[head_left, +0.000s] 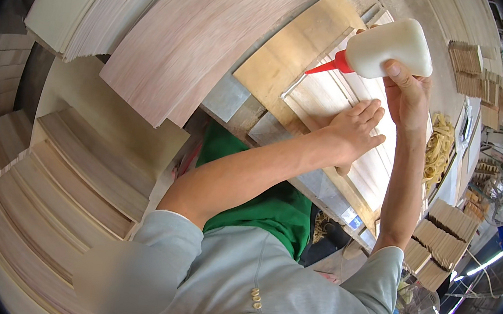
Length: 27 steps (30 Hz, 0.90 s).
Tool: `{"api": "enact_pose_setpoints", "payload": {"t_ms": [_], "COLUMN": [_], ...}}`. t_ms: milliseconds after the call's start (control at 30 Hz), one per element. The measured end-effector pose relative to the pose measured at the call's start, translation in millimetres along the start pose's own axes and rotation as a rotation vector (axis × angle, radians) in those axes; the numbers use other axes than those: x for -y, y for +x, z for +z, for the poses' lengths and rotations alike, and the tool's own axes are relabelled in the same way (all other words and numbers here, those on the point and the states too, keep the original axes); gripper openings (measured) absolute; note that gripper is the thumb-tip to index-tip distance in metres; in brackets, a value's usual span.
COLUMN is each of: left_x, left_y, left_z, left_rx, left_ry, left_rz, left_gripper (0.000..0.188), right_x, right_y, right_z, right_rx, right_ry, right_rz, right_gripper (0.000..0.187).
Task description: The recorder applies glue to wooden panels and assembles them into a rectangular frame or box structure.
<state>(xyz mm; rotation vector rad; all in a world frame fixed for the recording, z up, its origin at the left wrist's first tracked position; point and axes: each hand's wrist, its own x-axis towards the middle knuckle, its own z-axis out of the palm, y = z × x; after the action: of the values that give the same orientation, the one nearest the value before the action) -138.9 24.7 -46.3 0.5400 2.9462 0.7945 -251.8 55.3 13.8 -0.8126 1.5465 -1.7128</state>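
Observation:
My right hand [408,94] is wrapped round a white squeeze bottle [391,48] with a red pointed nozzle. The bottle lies tilted in the air, its tip pointing left and down to the edge of a pale wooden panel [312,105]. A whitish strip of glue [294,86] shows along that edge, close under the nozzle tip. My left hand [361,135] rests on the pale panel with its fingers stretched out and holds nothing. Beneath the panel is a yellowish board [298,36] on the workbench.
Stacked wood sheets [197,35] stand to the left of the bench, with more boards [76,187] piled lower left. A heap of yellow bands [439,149] lies right of my right forearm. Bundled wooden pieces [448,236] and a fan [496,195] are farther right.

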Motion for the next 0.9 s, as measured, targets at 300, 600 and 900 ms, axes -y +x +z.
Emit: {"api": "enact_pose_setpoints", "payload": {"t_ms": [300, 600, 900], "left_x": [1, 2, 2], "left_y": [0, 1, 0], "left_z": [-1, 1, 3], "left_rx": [0.070, 0.050, -0.001], "left_ry": [-0.012, -0.039, -0.048], "left_rz": [-0.008, 0.002, 0.000], "left_gripper": [0.101, 0.099, 0.101], "right_x": [1, 6, 6], "right_y": [18, 34, 48], "right_z": [-21, -42, -56], "right_rx": [-0.008, -0.059, -0.117], "right_ry": [-0.060, -0.137, -0.138], "right_rz": [-0.063, -0.087, -0.134], "right_gripper": [0.034, 0.039, 0.041]}}
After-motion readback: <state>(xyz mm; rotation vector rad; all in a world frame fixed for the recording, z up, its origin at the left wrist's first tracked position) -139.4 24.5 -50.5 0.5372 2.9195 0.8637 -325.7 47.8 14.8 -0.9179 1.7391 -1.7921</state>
